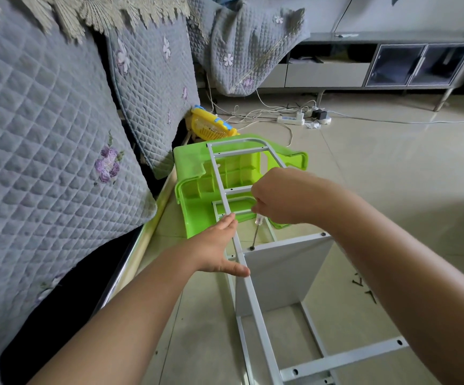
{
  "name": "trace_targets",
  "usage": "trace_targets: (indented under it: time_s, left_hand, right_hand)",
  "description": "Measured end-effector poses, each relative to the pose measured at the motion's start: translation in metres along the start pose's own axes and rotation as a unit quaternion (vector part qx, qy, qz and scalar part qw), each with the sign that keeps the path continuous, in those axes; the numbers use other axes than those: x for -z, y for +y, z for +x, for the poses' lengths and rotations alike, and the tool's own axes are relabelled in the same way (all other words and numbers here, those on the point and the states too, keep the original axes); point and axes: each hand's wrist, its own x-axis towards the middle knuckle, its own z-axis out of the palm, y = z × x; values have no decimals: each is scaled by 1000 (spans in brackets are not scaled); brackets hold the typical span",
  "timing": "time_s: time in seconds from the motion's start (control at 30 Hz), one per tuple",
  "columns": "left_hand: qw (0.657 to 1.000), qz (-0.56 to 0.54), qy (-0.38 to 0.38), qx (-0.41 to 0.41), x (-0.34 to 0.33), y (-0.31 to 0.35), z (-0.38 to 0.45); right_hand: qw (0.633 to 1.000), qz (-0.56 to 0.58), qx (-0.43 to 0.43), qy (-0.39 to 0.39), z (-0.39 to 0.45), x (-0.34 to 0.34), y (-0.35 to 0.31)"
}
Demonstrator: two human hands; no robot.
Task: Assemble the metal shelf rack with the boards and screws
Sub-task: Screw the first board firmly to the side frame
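Right hand (278,198) around screwdriver (256,232), tip down-left at screw (252,248).

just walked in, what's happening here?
A person is assembling a metal rack frame on the floor beside a sofa. The left hand steadies the frame's upright, while the right hand holds a screwdriver with its tip at a screw on the white board. A green plastic stool lies behind.
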Motion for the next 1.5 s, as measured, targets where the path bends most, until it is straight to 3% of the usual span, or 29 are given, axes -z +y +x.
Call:
trace_targets:
  time_s: [0.17, 0.37, 0.7, 0.93, 1.1, 1.37, 1.5]
  left_hand:
    - [1000, -4, 3, 3, 0, -2, 2]
    - [1000, -14, 7, -1, -1, -2, 0]
    - [1000, -13, 3, 5, -2, -3, 3]
    - [1000, -18, 8, -10, 0, -4, 3]
    - [1000, -19, 7, -10, -1, -6, 3]
    - [1000, -15, 3, -4, -2, -5, 3]
    - [1000, -20, 4, -6, -1, -5, 3]
  right_hand:
    - [996, 54, -62, 26, 2, -5, -10]
    - [996, 82, -1, -21, -6, -8, 4]
    - [997, 38, -42, 61, 1, -14, 0]
    - [997, 66, 17, 31, 1, -25, 10]
    - [992, 125, 8, -3, -10, -20, 15]
    - [998, 28, -54, 31, -4, -13, 8]
    - [995, 44, -76, 56, -3, -17, 8]
